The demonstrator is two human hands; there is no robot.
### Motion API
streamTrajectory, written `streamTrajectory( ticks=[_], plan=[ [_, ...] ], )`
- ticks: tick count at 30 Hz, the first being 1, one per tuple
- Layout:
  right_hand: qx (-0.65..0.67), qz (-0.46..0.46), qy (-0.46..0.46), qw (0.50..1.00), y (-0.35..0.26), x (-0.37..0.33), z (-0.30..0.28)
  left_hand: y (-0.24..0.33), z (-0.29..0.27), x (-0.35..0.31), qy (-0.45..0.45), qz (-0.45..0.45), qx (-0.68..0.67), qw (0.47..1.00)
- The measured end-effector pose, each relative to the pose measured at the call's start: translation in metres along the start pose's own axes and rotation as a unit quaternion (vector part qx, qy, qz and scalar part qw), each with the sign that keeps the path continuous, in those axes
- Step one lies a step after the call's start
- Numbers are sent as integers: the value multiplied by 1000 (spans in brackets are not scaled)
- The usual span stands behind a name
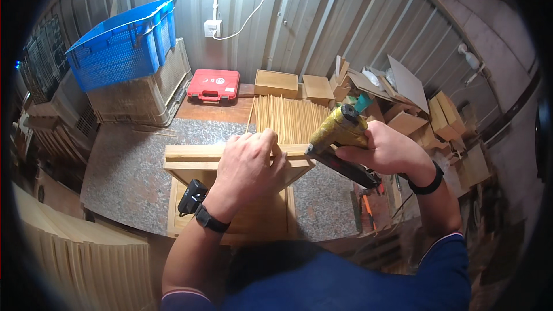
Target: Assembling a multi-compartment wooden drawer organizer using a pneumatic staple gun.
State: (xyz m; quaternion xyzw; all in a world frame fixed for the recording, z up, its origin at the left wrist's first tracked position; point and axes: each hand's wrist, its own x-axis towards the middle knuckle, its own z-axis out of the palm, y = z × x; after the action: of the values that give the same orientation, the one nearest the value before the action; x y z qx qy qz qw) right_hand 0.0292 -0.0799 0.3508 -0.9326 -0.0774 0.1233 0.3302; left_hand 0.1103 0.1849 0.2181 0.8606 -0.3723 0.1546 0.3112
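A wooden frame or shallow box [184, 158] stands tilted on the speckled worktop, its long upper edge facing me. My left hand [250, 164] is closed over that edge near the middle, with the fingers curled across the wood. In my right hand [386, 147] is a yellow nail gun [340, 126] with a black magazine. Its nose sits at the right end of the frame's upper edge; whether it touches the wood I cannot tell. Below the frame lies a flat wooden panel [259, 213] with raised borders. A black device [193, 197] is strapped near my left wrist.
Behind the frame lies a row of thin wooden strips [291, 118]. A red case [213, 85], cardboard-coloured boxes [276, 82] and a blue crate [124, 43] stand toward the wall. An orange-handled tool [368, 210] lies at right; stacked boards [92, 259] are at lower left.
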Motion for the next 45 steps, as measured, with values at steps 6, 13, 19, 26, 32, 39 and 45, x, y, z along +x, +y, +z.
streamTrajectory(
  ticks=[6,13,19,26,32,39,45],
  plan=[
    [-13,27,1,1000,-3,-4,-1,-5,2,0,-4,6,-18,1000],
    [128,112,130,977,33,-29,10,-6,-23,-22,-65,15,-7,998],
    [158,239,182,941,179,-53,60,5,-62,-31,-261,-45,-79,961],
    [-62,362,271,890,322,-71,207,21,-37,-26,-120,-252,-90,956],
    [-10,410,241,879,382,-78,283,-5,100,-21,-223,-229,20,947],
    [-22,415,228,881,395,-83,289,2,269,-24,-289,-284,133,905],
    [-73,419,199,883,410,-78,305,0,354,-41,-285,-334,180,880]
  ],
)
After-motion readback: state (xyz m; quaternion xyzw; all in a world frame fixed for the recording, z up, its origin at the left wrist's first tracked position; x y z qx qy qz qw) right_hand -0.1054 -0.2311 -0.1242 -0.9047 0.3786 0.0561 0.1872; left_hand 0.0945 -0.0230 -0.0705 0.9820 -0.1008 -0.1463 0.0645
